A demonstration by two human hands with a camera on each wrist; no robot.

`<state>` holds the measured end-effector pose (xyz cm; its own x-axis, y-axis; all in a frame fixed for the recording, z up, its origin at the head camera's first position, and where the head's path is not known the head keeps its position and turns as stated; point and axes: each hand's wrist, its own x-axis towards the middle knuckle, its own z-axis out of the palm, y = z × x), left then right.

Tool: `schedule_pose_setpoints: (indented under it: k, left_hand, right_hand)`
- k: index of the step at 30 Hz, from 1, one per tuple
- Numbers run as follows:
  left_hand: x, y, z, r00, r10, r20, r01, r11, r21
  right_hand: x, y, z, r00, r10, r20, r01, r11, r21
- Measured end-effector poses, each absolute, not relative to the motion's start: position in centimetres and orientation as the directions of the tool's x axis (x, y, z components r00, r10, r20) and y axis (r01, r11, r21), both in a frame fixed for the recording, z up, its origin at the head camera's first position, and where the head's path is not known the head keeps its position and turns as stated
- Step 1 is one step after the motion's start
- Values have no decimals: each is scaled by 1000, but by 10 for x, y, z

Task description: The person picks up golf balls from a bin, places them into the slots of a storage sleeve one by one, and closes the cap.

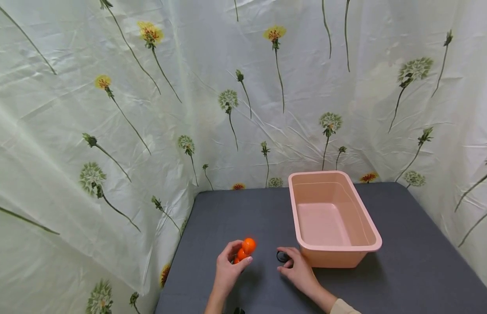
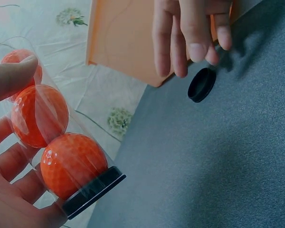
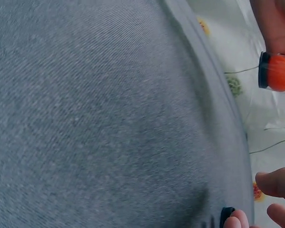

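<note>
My left hand (image 1: 228,268) grips a clear plastic tube (image 2: 88,130) of orange golf balls (image 2: 73,164) above the table. Three balls show in it, and a black cap (image 2: 95,192) closes the lower end. The tube leans, with the thumb on one side and the fingers on the other. Close beside the pink tub, my right hand (image 1: 300,270) is lowered toward the table, its thumb and fingers apart. A loose black cap (image 2: 202,85) is by its fingertips; whether they touch it I cannot tell.
The pink plastic tub (image 1: 335,248) stands on the dark grey table (image 1: 267,213), right of centre. Behind and to the sides hangs a pale curtain (image 1: 212,56) printed with dandelions. A small dark object (image 1: 239,310) shows at the bottom edge of the head view.
</note>
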<state>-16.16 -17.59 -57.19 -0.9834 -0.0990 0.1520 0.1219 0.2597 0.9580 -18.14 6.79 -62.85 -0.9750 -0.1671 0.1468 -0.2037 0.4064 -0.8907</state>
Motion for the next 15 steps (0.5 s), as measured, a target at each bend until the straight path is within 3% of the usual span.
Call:
schedule_pose_setpoints:
  k: [9, 15]
  left_hand:
    - [-161, -176, -573, -985, -73, 158, 133, 271, 953]
    - [-162, -176, -570, -985, -73, 153, 131, 252, 959]
  right_hand:
    - [-180, 69, -641, -976, -184, 115, -182, 407, -895]
    - [-181, 64, -643, -976, -132, 173, -212, 396, -894]
